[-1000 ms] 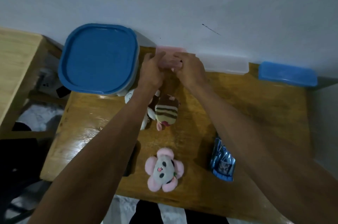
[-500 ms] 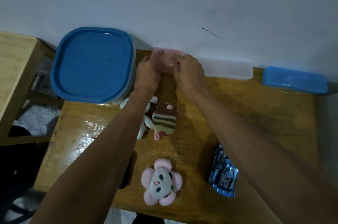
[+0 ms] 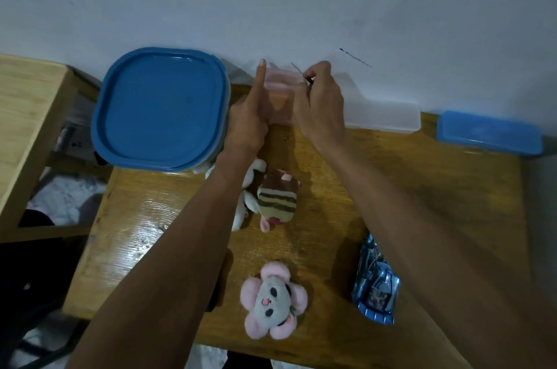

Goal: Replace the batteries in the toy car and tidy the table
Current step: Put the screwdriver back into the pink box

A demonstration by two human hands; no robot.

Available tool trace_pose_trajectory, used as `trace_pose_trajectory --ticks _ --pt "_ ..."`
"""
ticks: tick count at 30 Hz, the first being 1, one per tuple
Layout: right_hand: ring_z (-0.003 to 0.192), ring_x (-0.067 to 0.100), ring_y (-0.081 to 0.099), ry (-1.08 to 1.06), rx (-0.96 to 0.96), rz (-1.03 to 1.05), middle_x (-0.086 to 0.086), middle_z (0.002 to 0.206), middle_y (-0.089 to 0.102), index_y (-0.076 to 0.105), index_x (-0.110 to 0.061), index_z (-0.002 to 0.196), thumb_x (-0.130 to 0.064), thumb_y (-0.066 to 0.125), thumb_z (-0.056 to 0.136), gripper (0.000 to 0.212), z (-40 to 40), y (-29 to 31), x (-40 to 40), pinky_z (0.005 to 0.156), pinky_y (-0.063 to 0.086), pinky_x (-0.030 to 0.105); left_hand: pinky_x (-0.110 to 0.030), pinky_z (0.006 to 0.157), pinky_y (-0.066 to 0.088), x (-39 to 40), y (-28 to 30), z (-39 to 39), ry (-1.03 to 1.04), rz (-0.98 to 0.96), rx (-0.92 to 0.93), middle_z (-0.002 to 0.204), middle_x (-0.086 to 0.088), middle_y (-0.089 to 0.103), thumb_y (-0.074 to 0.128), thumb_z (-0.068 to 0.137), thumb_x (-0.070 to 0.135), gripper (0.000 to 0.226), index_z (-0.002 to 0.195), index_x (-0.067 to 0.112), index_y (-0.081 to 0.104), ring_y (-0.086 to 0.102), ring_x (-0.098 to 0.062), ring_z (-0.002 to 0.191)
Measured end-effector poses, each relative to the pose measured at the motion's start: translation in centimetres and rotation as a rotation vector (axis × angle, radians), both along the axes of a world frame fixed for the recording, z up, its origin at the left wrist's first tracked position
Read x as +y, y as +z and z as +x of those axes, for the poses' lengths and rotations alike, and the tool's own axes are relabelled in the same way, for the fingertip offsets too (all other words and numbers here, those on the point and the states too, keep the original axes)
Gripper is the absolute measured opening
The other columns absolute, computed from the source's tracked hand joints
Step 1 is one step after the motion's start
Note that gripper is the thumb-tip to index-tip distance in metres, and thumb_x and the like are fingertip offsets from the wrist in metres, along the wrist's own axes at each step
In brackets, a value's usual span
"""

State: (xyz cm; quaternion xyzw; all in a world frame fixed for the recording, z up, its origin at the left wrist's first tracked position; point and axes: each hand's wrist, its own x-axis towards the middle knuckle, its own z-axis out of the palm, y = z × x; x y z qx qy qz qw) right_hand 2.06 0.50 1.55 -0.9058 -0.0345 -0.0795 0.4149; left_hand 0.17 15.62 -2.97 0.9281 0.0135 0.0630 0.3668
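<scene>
A: Where's the toy car [image 3: 375, 287]?
B: Blue, near the counter's [image 3: 422, 188] front edge, right side, under the right forearm. Neither hand touches it.
A: Hands?
B: Both at the back edge, on a small pink box [image 3: 278, 88] by the wall. Left hand [image 3: 248, 118]: index finger straight up along the box's left side, the rest curled. Right hand [image 3: 321, 106]: grip pinched together on a thin dark rod [image 3: 298, 70]; can't tell what it is.
A: Other stuff?
B: Blue-lidded tub [image 3: 161, 109] at the back left corner, striped plush [image 3: 278, 198] mid-counter, pink-and-grey plush [image 3: 272, 301] at the front edge.
</scene>
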Motion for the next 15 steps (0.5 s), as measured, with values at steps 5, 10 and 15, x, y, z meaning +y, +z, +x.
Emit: trace_pose_trajectory --ticks 5,10,15 --pt "0.088 0.019 0.058 0.059 0.051 -0.095 0.003 0.096 0.063 0.060 -0.011 0.107 -0.017 0.049 0.103 0.013 -1.4 -1.8 0.0 0.066 0.038 0.019 -0.008 0.053 0.039 0.0 -0.1 0.0 0.003 -0.103 0.015 0.079 -0.008 0.060 0.053 0.090 -0.009 0.086 0.161 0.024 0.016 0.047 0.001 0.058" --pt "0.107 0.026 0.050 -0.045 0.114 -0.335 0.001 0.104 0.066 0.076 -0.027 0.110 -0.025 0.063 0.097 0.019 -1.0 -2.2 1.3 0.082 0.049 0.037 -0.018 0.054 0.044 0.4 -0.5 0.2 -0.034 -0.103 0.005 0.077 -0.016 0.062 0.053 0.091 -0.008 0.088 0.162 0.025 0.012 0.055 -0.012 0.058" --pt "0.106 0.027 0.053 -0.067 0.195 -0.387 0.002 0.096 0.072 0.079 -0.023 0.094 -0.025 0.067 0.093 0.012 -0.3 -2.6 2.4 0.082 0.051 0.040 -0.016 0.050 0.042 0.3 -0.6 0.3 -0.032 -0.093 -0.016 0.072 -0.014 0.061 0.053 0.089 -0.009 0.090 0.162 0.024 0.014 0.052 -0.005 0.054"
